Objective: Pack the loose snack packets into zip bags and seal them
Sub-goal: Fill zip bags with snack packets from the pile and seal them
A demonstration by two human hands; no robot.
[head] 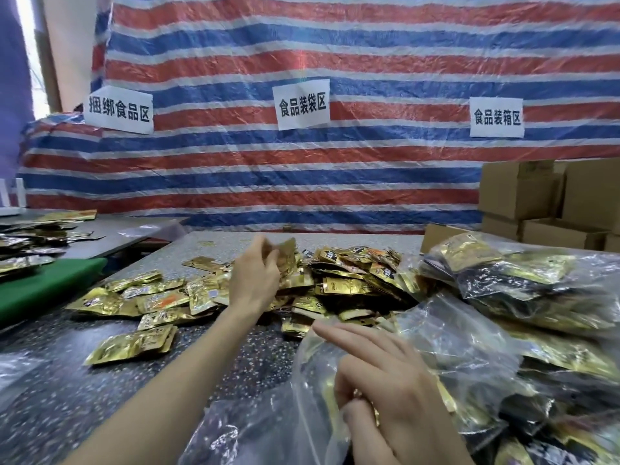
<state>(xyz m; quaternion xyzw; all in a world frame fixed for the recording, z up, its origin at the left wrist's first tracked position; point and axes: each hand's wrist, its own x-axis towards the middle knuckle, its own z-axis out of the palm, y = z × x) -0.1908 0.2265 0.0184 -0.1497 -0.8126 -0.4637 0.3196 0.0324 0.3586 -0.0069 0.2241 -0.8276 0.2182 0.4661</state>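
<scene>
A heap of loose gold and black snack packets point(339, 280) lies on the speckled table point(67, 397). My left hand point(258, 273) reaches out over the heap and grips a few gold packets point(285, 251), lifted and blurred. Near the front, my right hand point(385, 380) pinches the rim of a clear zip bag point(285, 424), index finger stretched out; a gold packet shows under its fingers. The bag's mouth faces the heap.
Filled clear bags of packets point(523, 290) pile up at the right. Cardboard boxes point(550, 203) stand behind them. A green board point(43, 290) and more packets point(30, 243) sit at the left. A striped tarp with paper signs point(302, 104) closes the back.
</scene>
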